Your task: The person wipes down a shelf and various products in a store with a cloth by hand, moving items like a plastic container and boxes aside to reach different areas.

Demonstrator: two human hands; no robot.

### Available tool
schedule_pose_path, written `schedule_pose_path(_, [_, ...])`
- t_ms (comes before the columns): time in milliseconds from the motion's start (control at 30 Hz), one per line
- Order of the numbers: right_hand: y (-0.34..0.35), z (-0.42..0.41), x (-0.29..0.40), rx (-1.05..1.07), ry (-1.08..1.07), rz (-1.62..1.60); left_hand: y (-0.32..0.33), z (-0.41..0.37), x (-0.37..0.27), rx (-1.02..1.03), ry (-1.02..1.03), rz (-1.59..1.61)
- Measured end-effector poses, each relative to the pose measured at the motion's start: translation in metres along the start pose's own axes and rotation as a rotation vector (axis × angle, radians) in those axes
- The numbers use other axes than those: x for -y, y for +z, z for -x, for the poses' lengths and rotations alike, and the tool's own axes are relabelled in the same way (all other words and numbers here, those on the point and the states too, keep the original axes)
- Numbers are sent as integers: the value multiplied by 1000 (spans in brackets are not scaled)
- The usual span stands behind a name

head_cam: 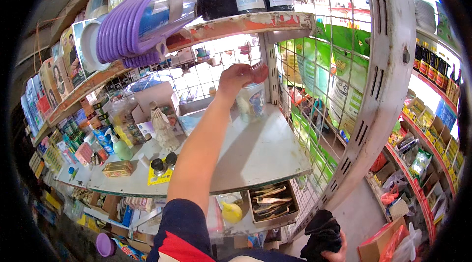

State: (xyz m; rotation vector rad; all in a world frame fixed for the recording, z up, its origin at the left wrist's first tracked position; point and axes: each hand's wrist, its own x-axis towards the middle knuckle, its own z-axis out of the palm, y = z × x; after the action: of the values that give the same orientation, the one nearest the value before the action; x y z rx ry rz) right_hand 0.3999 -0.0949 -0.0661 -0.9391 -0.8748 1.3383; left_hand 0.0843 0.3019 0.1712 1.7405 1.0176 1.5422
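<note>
My left hand (235,77) is stretched out over the upper shelf, its fingers around the red lid (259,73) of a clear plastic jar (251,104). The jar stands at the shelf's back right corner, by the wire mesh, and bears a printed label. Whether the lid is loose or seated on the jar, I cannot tell. Low at the right, my right hand (337,248) holds a bunched black cloth (321,234). Left of my forearm stands a bundle of shuttlecocks (162,127), with small black-capped jars (158,166) in front.
Purple plastic hangers (125,37) jut out at upper left. A slotted metal post (363,114) and wire mesh (313,77) bound the shelf (273,155) on the right. Beneath it sits a box of brushes (273,203). A green pump bottle (121,146) and small carton (117,168) stand left.
</note>
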Motion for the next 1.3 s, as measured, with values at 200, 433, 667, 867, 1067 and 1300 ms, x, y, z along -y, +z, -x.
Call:
schedule_pose_path(200, [5,-1,10,60,-14,-53,0,63,13,141,-5,-373])
schedule_pose_path(433, [23,-7,11,-72,-57,-59,-10,93,56,162,4,-794])
schedule_pose_path(667, [25,-10,2,-22,-47,43,-41,95,62,89,-3,-764])
schedule_pose_path(867, [42,-15,-3,71,-55,-15,-155,151,-49,-83,-117,-565])
schedule_pose_path(1067, [55,-25,-13,167,-27,-23,-231,224,-56,-259,-194,-646])
schedule_pose_path(1300, [88,-46,-1,320,-70,23,-146,223,-36,-35,73,-765])
